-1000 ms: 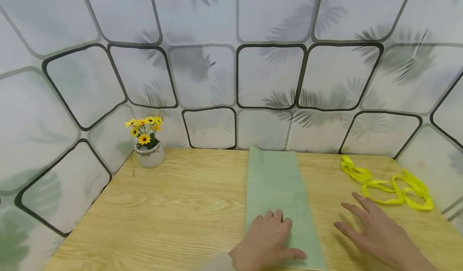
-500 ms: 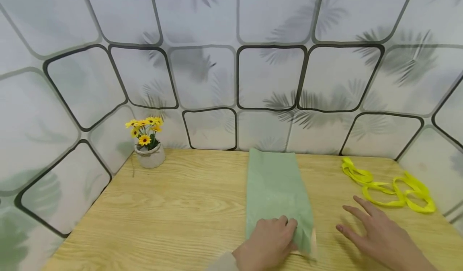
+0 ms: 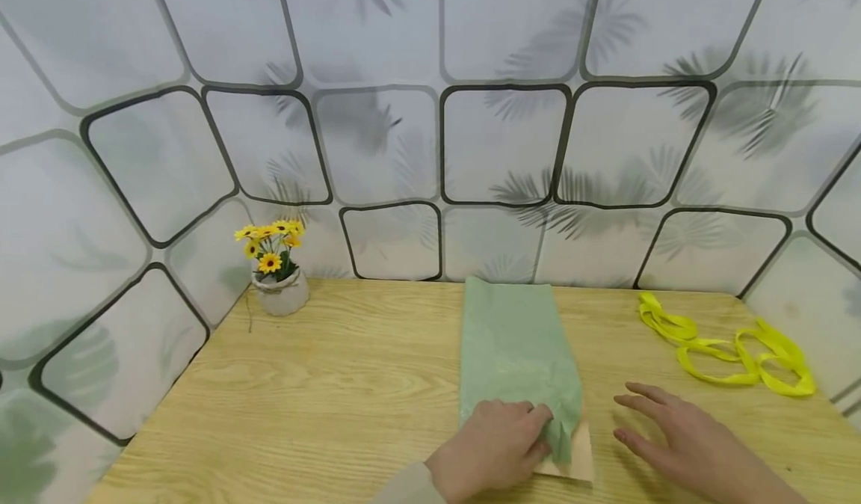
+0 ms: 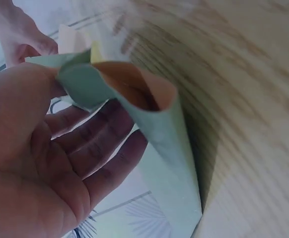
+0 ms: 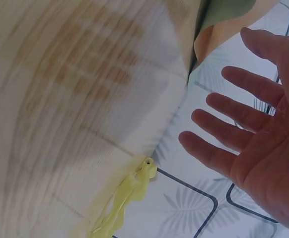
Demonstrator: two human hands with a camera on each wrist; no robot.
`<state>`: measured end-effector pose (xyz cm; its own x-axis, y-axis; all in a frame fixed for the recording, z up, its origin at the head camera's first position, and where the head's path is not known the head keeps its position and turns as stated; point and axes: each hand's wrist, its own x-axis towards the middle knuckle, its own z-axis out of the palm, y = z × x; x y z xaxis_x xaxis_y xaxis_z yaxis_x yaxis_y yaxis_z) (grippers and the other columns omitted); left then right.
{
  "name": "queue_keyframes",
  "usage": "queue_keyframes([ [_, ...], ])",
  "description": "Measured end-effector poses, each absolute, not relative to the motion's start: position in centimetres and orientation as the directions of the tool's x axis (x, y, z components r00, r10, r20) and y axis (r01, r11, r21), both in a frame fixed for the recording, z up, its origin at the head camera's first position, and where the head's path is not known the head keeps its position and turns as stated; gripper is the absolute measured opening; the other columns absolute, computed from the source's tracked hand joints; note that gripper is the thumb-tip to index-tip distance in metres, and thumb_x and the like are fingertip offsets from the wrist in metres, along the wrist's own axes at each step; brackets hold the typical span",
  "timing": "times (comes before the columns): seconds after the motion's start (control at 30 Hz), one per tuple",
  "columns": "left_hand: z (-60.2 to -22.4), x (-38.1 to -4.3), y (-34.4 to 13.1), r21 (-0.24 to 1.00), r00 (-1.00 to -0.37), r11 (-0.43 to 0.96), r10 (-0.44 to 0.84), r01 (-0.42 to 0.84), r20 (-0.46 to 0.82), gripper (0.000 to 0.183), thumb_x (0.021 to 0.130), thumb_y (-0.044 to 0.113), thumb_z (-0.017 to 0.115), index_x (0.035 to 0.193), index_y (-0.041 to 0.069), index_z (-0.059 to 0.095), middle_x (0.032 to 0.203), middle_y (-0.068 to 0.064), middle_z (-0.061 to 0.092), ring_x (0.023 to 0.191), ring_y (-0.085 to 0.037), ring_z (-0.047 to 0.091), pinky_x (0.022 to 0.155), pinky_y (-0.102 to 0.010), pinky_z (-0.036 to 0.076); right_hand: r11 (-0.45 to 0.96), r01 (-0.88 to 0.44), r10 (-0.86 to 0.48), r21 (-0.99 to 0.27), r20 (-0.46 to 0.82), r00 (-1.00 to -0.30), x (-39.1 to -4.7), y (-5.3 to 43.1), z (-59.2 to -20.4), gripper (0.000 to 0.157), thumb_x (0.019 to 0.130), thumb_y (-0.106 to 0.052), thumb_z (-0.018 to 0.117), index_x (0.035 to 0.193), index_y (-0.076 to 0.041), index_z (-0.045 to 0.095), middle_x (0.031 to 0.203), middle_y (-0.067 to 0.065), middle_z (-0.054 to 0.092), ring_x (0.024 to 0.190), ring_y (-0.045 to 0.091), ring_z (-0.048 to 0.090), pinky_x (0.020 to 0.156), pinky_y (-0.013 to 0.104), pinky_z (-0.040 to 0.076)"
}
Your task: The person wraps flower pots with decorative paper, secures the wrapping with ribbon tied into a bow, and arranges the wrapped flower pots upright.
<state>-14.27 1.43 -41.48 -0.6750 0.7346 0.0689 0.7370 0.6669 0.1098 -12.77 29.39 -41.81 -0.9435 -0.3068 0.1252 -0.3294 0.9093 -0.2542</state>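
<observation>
A green paper bag (image 3: 514, 339) lies flat on the wooden table, its mouth toward me. My left hand (image 3: 494, 444) pinches the top layer at the mouth and lifts it, so the tan inner side (image 3: 580, 452) shows. In the left wrist view the mouth of the bag gapes round and tan (image 4: 149, 89), with the left thumb and fingers (image 4: 107, 144) at its edge. My right hand (image 3: 679, 433) hovers to the right of the bag, fingers spread and holding nothing. The right wrist view shows its palm (image 5: 268, 148) with the bag's edge beyond the thumb.
A tangled yellow ribbon (image 3: 654, 318) lies on the table (image 3: 323, 414) at the back right. At the back left stands a small pot of yellow flowers (image 3: 282, 296). A patterned wall covering (image 3: 377, 145) rises behind the table and at both sides.
My left hand has gone from resting on the bag to pinching its upper layer, which is now lifted and creased, baring the tan inside. The right hand has moved slightly down, its fingers less raised.
</observation>
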Motion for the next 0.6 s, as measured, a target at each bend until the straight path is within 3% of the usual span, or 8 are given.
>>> queue_keyframes([
  [0.13, -41.5, -14.4, 1.2, 0.140, -0.673, 0.662, 0.737, 0.737, 0.058, 0.021, 0.104, 0.043, 0.058, 0.106, 0.023, 0.064, 0.075, 0.013, 0.055, 0.060, 0.002, 0.046, 0.051, -0.017, 0.035, 0.897, -0.355, -0.331, -0.264, 0.132, -0.934, -12.8, 28.8, -42.0, 0.040, 0.089, -0.044, 0.078, 0.118, -0.015, 0.075, 0.130, 0.015, 0.068, 0.107, 0.035, 0.070, 0.081, 0.054, 0.058],
  [0.43, -41.6, -14.3, 0.9, 0.191, -0.681, 0.656, 0.724, 0.730, 0.113, 0.016, 0.107, 0.035, 0.055, 0.104, 0.021, 0.062, 0.087, 0.012, 0.057, 0.069, 0.002, 0.050, 0.059, -0.015, 0.040, 0.887, -0.403, -0.380, -0.225, 0.139, -0.915, -12.8, 27.8, -42.3, 0.032, 0.090, -0.039, 0.078, 0.114, -0.017, 0.077, 0.123, 0.006, 0.072, 0.102, 0.028, 0.072, 0.081, 0.045, 0.060],
  [0.53, -41.5, -14.4, 0.8, 0.209, -0.684, 0.655, 0.719, 0.726, 0.121, 0.015, 0.105, 0.031, 0.060, 0.114, 0.020, 0.058, 0.089, 0.011, 0.059, 0.075, 0.000, 0.055, 0.062, -0.015, 0.043, 0.865, -0.453, -0.436, -0.214, 0.126, -0.891, -12.9, 27.5, -42.5, 0.031, 0.091, -0.039, 0.077, 0.113, -0.017, 0.077, 0.123, 0.006, 0.072, 0.102, 0.028, 0.072, 0.079, 0.043, 0.060],
  [0.6, -41.4, -14.4, 0.8, 0.218, -0.680, 0.648, 0.722, 0.729, 0.129, 0.028, 0.104, 0.026, 0.061, 0.130, 0.020, 0.052, 0.092, 0.010, 0.063, 0.077, -0.001, 0.058, 0.062, -0.015, 0.044, 0.817, -0.561, -0.541, -0.130, 0.164, -0.825, -13.0, 27.3, -42.7, 0.028, 0.090, -0.039, 0.077, 0.108, -0.017, 0.078, 0.119, 0.005, 0.074, 0.101, 0.027, 0.072, 0.077, 0.040, 0.061],
])
